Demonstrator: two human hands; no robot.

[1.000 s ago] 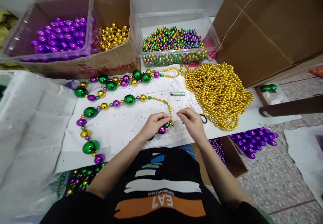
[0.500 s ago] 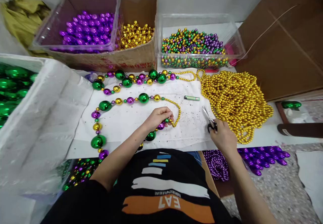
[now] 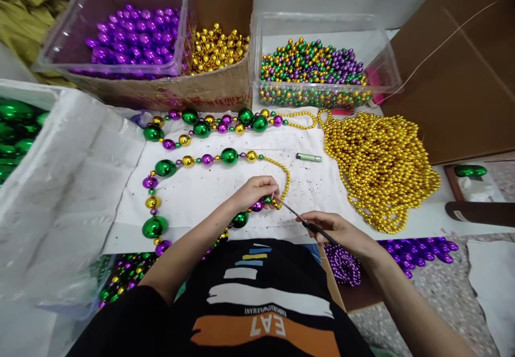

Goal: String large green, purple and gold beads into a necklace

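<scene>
My left hand (image 3: 259,192) pinches the end of a bead necklace (image 3: 229,156), where a small green bead meets the fine gold beads. The necklace loops over the white cloth in large green, gold and purple beads. My right hand (image 3: 333,229) grips a pair of scissors (image 3: 309,225) by the dark handles. Their blades point left, and the tips are at my left fingertips, beside the gold bead strand (image 3: 286,175). Whether the tips touch the string is too small to tell. A green lighter (image 3: 309,157) lies on the cloth.
Behind the cloth lies a finished-looking bead string (image 3: 201,128). A heap of gold bead chains (image 3: 382,169) sits at the right. At the back stand a clear tub of purple beads (image 3: 44,59), a cardboard box (image 3: 225,91) and a clear tub of mixed beads (image 3: 322,19).
My right hand has brought the scissors from beside the gold heap leftward to my left fingertips. My left hand stays at the necklace end. The view has shifted slightly.
</scene>
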